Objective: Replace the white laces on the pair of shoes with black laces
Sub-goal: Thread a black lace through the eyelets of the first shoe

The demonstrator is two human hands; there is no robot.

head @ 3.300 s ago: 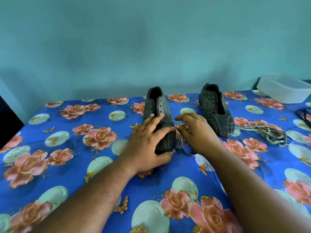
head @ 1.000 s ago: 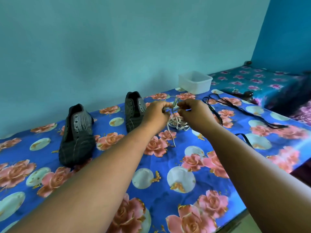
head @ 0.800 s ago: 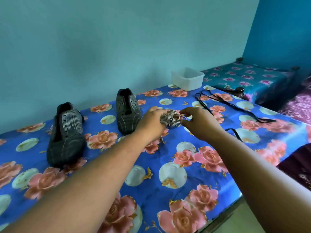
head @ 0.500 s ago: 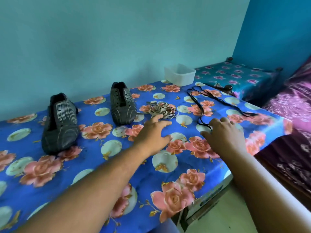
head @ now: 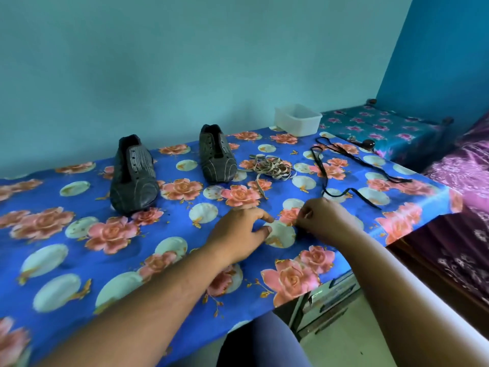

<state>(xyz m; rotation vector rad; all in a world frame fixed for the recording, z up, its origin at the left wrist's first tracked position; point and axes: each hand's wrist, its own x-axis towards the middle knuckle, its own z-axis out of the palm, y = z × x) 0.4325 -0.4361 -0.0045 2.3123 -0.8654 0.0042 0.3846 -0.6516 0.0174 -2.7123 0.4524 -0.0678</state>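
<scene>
Two dark shoes stand unlaced on the floral blue tablecloth (head: pixel 66 260), one at the left (head: pixel 133 178) and one further back (head: pixel 217 154). A loose pile of white laces (head: pixel 272 168) lies right of the rear shoe. Black laces (head: pixel 321 170) trail across the cloth at the right, one loop ending just beyond my right hand. My left hand (head: pixel 238 234) rests on the cloth with relaxed fingers, thumb and forefinger apart. Beside it, my right hand (head: pixel 324 221) is on the cloth with its fingers curled; nothing shows in it.
A white plastic tub (head: pixel 297 119) sits at the table's far right corner against the teal wall. The table's right edge (head: pixel 423 218) drops off close to my right hand. Beyond it are a lower surface with a teal floral cover (head: pixel 383 128) and purple bedding (head: pixel 463 194).
Both hands let go of the white laces, which now lie in a pile by the rear shoe. They came back toward me, and the right hand has curled near the black lace.
</scene>
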